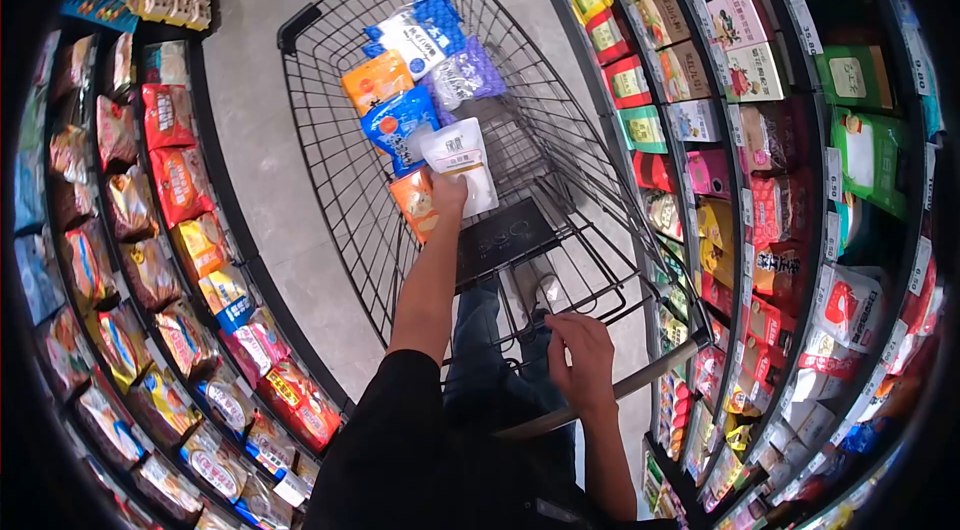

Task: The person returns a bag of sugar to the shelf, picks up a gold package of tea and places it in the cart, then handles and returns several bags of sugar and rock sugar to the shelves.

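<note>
Inside the wire shopping cart [335,165], my left hand [450,194] grips the lower left edge of a white pouch [460,155] with dark lettering. Around it lie a blue bag [398,125], an orange bag [376,83], a blue-and-white bag [420,40] and a purple bag [480,70]. An orange packet [410,202] is partly covered by my left hand. My right hand [583,355] hovers just above the cart handle [640,380], fingers loosely bent and apart, with nothing visible in them.
Shelves of packaged snacks [180,190] line the left side of the aisle. On the right, tiered shelves hold boxes [745,45] and bags [860,155] behind price strips. Grey floor [250,60] shows around the cart, and my shoe [547,290] is below its near end.
</note>
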The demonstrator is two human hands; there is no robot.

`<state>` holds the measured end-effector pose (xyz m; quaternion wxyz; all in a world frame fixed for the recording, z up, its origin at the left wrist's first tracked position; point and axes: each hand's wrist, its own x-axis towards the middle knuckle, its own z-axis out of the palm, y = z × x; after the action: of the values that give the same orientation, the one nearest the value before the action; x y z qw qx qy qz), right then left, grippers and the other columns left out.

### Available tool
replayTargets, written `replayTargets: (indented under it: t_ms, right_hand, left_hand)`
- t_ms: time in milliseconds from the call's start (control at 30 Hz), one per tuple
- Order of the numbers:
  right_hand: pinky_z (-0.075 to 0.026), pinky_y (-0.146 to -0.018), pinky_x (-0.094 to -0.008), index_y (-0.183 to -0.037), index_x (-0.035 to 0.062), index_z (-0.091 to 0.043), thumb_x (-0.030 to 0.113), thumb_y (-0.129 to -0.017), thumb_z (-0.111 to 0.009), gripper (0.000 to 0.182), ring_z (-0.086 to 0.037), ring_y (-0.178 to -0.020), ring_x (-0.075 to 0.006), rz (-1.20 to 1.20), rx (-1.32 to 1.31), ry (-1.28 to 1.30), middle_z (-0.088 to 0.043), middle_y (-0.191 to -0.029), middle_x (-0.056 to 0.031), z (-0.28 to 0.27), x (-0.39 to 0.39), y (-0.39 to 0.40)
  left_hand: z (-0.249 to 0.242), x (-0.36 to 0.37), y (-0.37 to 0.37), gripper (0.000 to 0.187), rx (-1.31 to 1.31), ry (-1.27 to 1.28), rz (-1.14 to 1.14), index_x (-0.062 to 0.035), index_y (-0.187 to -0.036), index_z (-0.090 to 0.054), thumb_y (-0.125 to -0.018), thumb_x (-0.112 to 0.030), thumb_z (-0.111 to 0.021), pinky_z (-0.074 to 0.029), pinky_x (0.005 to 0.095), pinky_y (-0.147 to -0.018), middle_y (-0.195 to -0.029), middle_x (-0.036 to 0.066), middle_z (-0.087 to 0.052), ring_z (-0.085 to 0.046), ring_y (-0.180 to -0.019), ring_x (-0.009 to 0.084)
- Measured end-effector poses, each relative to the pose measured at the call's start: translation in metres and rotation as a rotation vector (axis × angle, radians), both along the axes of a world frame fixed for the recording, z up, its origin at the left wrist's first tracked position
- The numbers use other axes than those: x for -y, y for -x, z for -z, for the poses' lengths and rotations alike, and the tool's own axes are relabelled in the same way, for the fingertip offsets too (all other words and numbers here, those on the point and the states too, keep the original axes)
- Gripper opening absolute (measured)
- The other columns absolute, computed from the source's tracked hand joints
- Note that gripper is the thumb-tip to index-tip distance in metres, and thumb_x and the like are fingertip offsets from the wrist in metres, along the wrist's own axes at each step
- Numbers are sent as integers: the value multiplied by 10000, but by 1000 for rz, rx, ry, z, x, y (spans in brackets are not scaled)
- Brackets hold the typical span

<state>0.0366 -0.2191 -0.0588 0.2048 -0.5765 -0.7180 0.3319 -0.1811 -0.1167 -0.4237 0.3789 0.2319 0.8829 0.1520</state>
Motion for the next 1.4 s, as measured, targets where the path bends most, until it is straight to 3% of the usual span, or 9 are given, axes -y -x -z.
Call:
replayTargets:
  t_ms: [233, 400, 567, 867, 967, 1033, 1100, 1200, 1400]
  right_hand:
    - [-497, -785, -375, -989, 21, -658, -64, -718, -633, 285, -636, -883, -282, -16, 12, -3, -671, -915, -116, 1, -5, 3]
    - [-494, -787, -376, -985, 22, -655, -63, -712, -633, 287, -637, -881, -283, -14, 2, -6, -670, -914, -117, 3, -6, 4]
    - [-502, -775, -382, -1000, 31, -650, -44, -707, -648, 302, -640, -872, -284, -34, -10, 23, -665, -898, -112, -2, -13, 0]
    - [-497, -623, -344, -795, 61, -655, 22, -687, -647, 115, -654, -726, -230, 32, 18, 37, -657, -778, -63, -2, -20, 3]
    - [-508, -863, -387, -1087, 10, -637, 45, -776, -674, 316, -623, -993, -289, -38, -46, 168, -654, -1027, -121, -3, -6, -6]
    - [-507, -852, -393, -1053, 15, -635, 11, -742, -665, 312, -622, -958, -276, -61, -65, 48, -646, -1012, -115, -5, -2, -6]
    - [-507, -845, -395, -1047, 15, -632, 16, -737, -668, 313, -618, -949, -276, -58, -62, 14, -641, -998, -113, -4, 5, -7]
    - [-501, -842, -403, -1029, 24, -629, 44, -732, -680, 303, -605, -949, -277, -95, -38, -39, -627, -975, -107, -4, 18, -14]
    - [-464, -843, -428, -981, 48, -626, 76, -747, -675, 242, -575, -977, -299, -167, -126, 30, -616, -963, -106, 15, 73, -19]
  left_hand:
    - [-6, -11, -6, 551, 18, 134, -47, -8, -1233, -439, -787, -250, -655, -424, 475, -974, -1186, 234, -586, -547, -1149, 393]
    - [-34, -21, -17, 628, -540, -584, 89, -27, -1310, -424, -724, -97, -636, -368, 487, -973, -1213, 204, -517, -454, -1182, 368]
    - [-24, -102, 8, 432, -336, -864, 545, -36, -1169, -565, -742, -26, -630, -400, 443, -949, -1194, 159, -567, -502, -1157, 354]
    - [1, -248, 60, 1131, -511, -265, 1048, -52, -1443, -260, -529, -284, -886, -380, 550, -977, -1326, 114, -498, -430, -1263, 320]
    - [16, -262, 63, 1147, -435, -121, 1102, -76, -1453, -263, -520, -320, -884, -343, 574, -1013, -1341, 118, -500, -423, -1279, 331]
    - [27, -271, 66, 1109, -282, 159, 1068, -87, -1439, -308, -529, -373, -872, -303, 590, -1042, -1348, 121, -504, -399, -1302, 350]
    - [103, -269, 113, 942, -112, -166, 1060, -95, -1320, -491, -516, -421, -859, -354, 555, -1023, -1224, 120, -617, -558, -1158, 325]
    - [67, -249, 112, 597, -103, -181, 1020, -66, -942, -689, -513, -453, -841, -501, 411, -764, -893, 143, -682, -653, -897, 324]
    - [-8, -170, 115, 207, 467, -634, 695, -44, -770, -612, -651, 102, -698, -407, 235, -607, -725, -56, -559, -489, -661, 69]
